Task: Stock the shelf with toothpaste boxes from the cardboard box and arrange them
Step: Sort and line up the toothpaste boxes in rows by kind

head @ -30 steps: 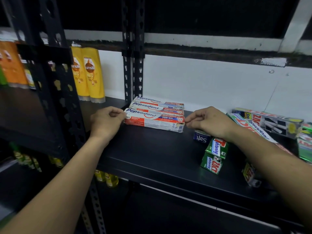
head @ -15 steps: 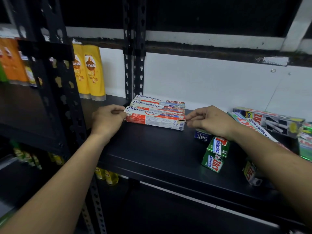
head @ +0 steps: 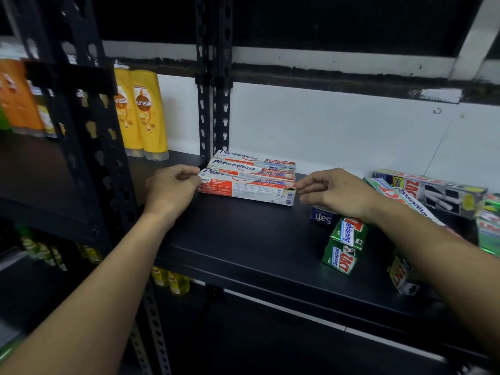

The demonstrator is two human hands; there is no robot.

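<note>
Left hand (head: 173, 189) and right hand (head: 336, 192), fingers curled, flank the front Pepsodent box (head: 251, 189); grip unclear. An uneven push probably skews it, imo.

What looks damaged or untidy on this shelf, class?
The front Pepsodent box has a torn hole near its right end. Further right, green Zact boxes and a loose Pepsodent box lie jumbled at angles.

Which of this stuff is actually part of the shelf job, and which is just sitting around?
Part of the job: three Pepsodent boxes in a row, left hand and right hand at the front one's ends; loose Zact boxes; black shelf.
Just there: Sunsilk bottles; orange packs; small yellow bottles below.
</note>
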